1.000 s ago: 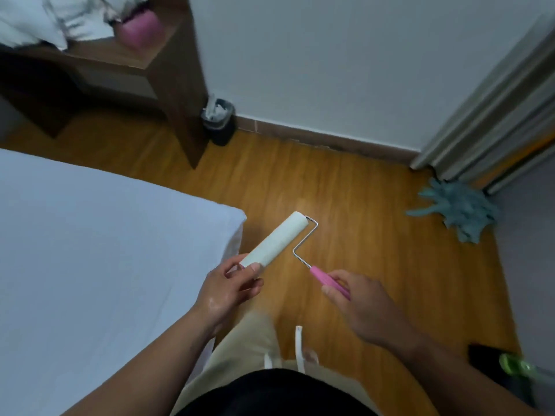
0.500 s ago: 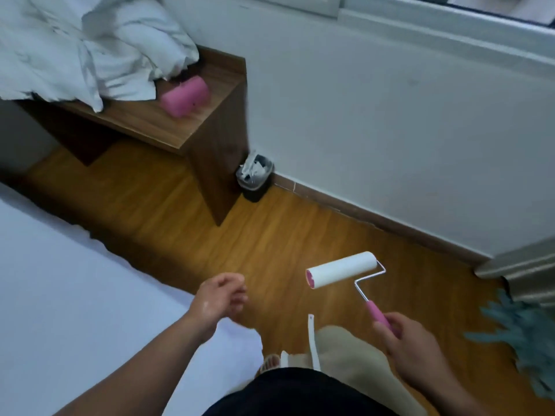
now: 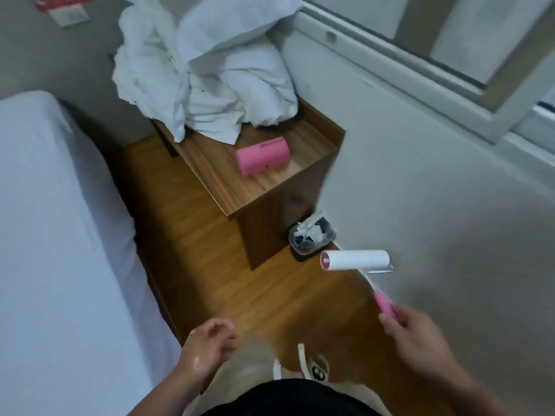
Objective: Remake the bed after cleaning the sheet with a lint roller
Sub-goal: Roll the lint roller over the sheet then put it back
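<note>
So the right hand [image 3: 417, 337] has its fingers wrapped round the pink handle of the lint roller [image 3: 356, 261] and holds it up in the air. The white roll points sideways with its pink end cap facing left. The roll hangs in front of the wall, just right of and a bit below a little bin [image 3: 310, 240] stuffed with crumpled white paper. The roller touches nothing but that hand.

The left hand [image 3: 207, 343] is low in the middle of the view. Its fingers are loosely curled in, gripping nothing, and it hovers over the wood floor [image 3: 210, 265] just off the edge of the bed [image 3: 129, 223].

The bed runs down the left side, with a plain white sheet [image 3: 54, 250] stretched flat over it.

Across the strip of floor, tucked into the corner, there's a wooden counter [image 3: 240, 190]. A big crumpled heap of white bedding [image 3: 204, 70] is piled on its back half and droops over the left edge. A pink cylinder-shaped case [image 3: 262, 156] lies on its side on the bare wood in front of the heap, close to it, though I can't tell if they touch. The bin sits on the floor right by the counter's near side, next to the wall.

A window frame [image 3: 450, 70] runs along the upper right. At the bottom there's the person's dark top and beige trousers, pretty blurry.
</note>
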